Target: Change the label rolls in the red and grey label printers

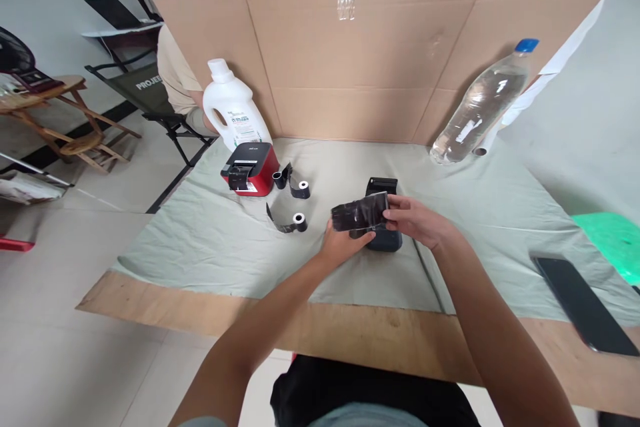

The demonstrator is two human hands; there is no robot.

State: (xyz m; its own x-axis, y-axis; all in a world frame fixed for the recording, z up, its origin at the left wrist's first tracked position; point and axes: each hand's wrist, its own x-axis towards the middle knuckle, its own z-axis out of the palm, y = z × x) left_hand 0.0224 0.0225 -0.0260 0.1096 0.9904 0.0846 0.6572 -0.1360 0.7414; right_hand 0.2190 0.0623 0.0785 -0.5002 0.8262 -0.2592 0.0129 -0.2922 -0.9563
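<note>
A dark strip with a glossy face point(357, 213), which looks like paper off a roll, is stretched between my two hands. My left hand point(341, 245) is closed around its left part from below; a dark rounded piece shows under the strip there. At the right end, the fingers of my right hand point(417, 218) pinch the strip's edge. Just beneath sits a dark boxy device point(386, 241) with a raised flap at its back, partly covered by the strip and hands. Left of my hands lie small black paper rolls point(299, 221) with white cores and loose tails.
A red and black label printer point(265, 170) stands at the left, before a white jug point(235, 103). A tilted water bottle point(480, 110) leans on the cardboard screen point(365, 67). Right are a phone point(583, 303) and green plastic point(610, 240). A person's sleeve point(175, 67) shows behind.
</note>
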